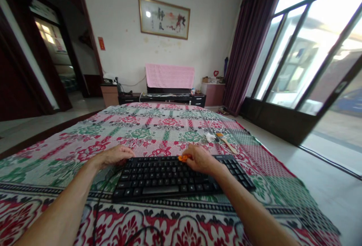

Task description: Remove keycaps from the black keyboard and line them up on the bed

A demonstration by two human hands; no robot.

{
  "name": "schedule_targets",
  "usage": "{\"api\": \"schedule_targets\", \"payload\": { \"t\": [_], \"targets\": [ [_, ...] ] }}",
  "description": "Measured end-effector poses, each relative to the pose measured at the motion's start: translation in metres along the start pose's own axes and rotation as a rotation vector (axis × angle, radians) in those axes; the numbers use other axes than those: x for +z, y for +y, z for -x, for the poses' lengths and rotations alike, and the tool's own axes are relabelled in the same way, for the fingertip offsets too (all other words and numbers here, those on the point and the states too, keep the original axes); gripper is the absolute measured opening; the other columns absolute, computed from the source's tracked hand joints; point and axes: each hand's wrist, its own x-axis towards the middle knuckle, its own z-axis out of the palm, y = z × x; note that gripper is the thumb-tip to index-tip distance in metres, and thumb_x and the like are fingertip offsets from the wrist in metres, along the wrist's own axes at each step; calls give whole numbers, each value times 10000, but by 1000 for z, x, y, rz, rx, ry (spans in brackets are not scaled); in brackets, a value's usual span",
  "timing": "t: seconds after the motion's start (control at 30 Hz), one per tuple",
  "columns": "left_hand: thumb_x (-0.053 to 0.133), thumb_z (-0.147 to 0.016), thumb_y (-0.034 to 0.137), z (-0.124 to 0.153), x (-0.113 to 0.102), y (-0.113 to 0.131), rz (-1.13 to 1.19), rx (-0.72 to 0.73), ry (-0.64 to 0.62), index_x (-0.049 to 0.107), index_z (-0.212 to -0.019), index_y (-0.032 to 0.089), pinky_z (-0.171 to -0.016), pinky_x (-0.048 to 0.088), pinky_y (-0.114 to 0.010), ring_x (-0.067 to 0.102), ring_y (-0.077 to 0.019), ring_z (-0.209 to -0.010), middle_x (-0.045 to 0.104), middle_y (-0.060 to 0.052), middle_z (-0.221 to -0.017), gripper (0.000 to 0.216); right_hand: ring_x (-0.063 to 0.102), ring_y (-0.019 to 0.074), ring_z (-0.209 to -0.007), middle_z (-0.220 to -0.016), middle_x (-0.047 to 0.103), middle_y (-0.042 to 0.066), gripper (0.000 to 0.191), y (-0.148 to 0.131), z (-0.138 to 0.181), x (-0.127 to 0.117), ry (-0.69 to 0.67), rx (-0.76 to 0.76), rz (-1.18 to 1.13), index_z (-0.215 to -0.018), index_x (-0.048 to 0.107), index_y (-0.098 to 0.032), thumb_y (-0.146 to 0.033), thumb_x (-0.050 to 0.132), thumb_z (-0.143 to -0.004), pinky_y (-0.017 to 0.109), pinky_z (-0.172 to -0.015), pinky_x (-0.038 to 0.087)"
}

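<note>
A black computer keyboard [158, 180] lies flat on the patterned cloth in front of me. My left hand [117, 155] is at its far left corner, fingers bent and gripping the edge there. Over the upper right-middle keys is my right hand [199, 159], closed on a small crumpled orange cloth [184, 158] that touches the top rows. Most of that cloth is hidden by my fingers. Beyond the keyboard, to the right, lie a flat brush [227, 143] with a wooden handle and a crumpled white tissue [210, 137].
A red, green and white patterned cover [169, 125] spreads under everything. The black keyboard cable [97, 208] runs down the left side and loops near the front. Farther off stand a low cabinet [130, 99] and a pink cloth-covered screen [169, 75]; glass doors [299, 61] are at right.
</note>
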Motion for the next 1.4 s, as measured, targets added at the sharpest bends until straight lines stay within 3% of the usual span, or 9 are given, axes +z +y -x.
{"api": "schedule_targets", "payload": {
  "t": [0.13, 0.3, 0.43, 0.53, 0.77, 0.97, 1.2, 1.4],
  "targets": [
    [584, -629, 400, 1, 0, -10, 94, 49, 22, 663, -790, 144, -504, 331, -205, 463, -110, -541, 588, 1, -630, 313, 481, 124, -658, -708, 571, 30, 164, 9, 6, -3, 61, 77, 9, -691, 622, -163, -134, 460, -699, 218, -589, 305],
    [626, -609, 384, 5, 2, -22, 273, 84, 113, 637, -971, 140, -596, 396, -239, 530, -136, -631, 629, -41, -770, 436, 480, 129, -714, -749, 558, 30, 187, 13, 7, 0, 135, 43, -27, -767, 611, -167, -122, 433, -731, 220, -638, 311],
    [629, -595, 356, 8, 2, -23, 264, 80, 109, 673, -890, 146, -665, 419, -262, 558, -165, -686, 647, -45, -761, 365, 471, 125, -698, -751, 549, 26, 161, 15, 7, 2, 106, 59, 4, -743, 615, -171, -125, 464, -711, 221, -631, 302],
    [606, -596, 307, 8, 2, -22, 239, 64, 104, 684, -835, 152, -659, 419, -260, 554, -163, -662, 647, -33, -716, 295, 465, 123, -674, -726, 544, 29, 185, 16, 8, -1, 158, 124, 2, -730, 625, -167, -163, 441, -755, 222, -612, 297],
    [544, -628, 274, 5, 3, -22, 207, 68, 87, 670, -803, 160, -613, 407, -235, 539, -144, -624, 631, -21, -698, 243, 472, 130, -712, -748, 552, 23, 190, 5, 4, 5, 164, 51, 32, -783, 639, -183, -143, 470, -707, 229, -650, 303],
    [530, -648, 262, 2, 1, -25, 187, 74, 54, 662, -784, 180, -593, 395, -217, 530, -132, -611, 624, -10, -694, 207, 471, 117, -660, -703, 558, 27, 192, 20, 10, 4, 210, 137, 4, -700, 638, -165, -159, 448, -729, 219, -610, 308],
    [525, -661, 258, 6, 3, -22, 182, 82, 63, 654, -795, 162, -592, 388, -224, 516, -132, -606, 609, -4, -685, 210, 457, 110, -634, -645, 539, 14, 166, 21, 10, 11, 255, 8, -38, -638, 629, -167, -112, 477, -677, 219, -611, 315],
    [522, -651, 273, 9, 5, -18, 156, 72, 76, 652, -794, 171, -612, 401, -231, 533, -141, -625, 614, -4, -690, 218, 449, 99, -597, -637, 536, 12, 176, 34, 16, 7, 292, 111, -33, -595, 606, -158, -137, 468, -702, 210, -555, 299]
  ]
}}
